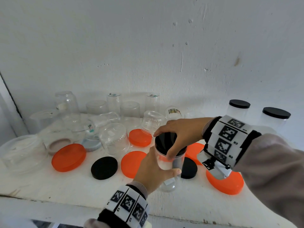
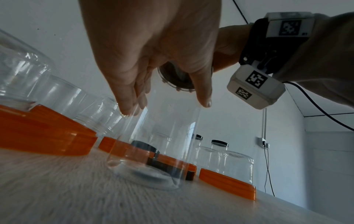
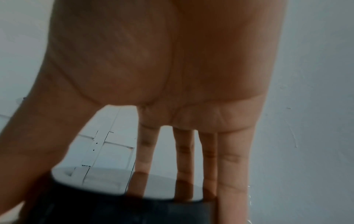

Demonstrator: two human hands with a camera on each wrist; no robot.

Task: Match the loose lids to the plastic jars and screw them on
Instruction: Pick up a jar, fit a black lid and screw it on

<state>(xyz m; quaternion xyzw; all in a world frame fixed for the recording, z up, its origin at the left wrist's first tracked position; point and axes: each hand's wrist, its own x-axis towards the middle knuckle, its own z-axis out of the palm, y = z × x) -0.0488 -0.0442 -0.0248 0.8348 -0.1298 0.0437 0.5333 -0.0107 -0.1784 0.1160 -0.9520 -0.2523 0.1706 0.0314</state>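
Jar [image 1: 169, 163]: clear, empty, upright near the worktop's [image 1: 65, 183] front edge, towards the middle.
Black lid [image 1: 166, 141]: seated on that jar's mouth.
Left hand [image 1: 153, 170]: grip curled round the jar's body, thumb across the front.
Right hand [image 1: 181, 130]: arched over the top, grip closed on the black lid's rim.
Capped jars [image 1: 238, 109]: two, empty, at the back right corner.
Other jars [image 1: 113, 139]: clear, empty, mostly upended along the back edge.
Loose lids [image 1: 69, 157]: orange and black, flat between.

Soft even daylight, wide-angle edge distortion, right wrist view blurred
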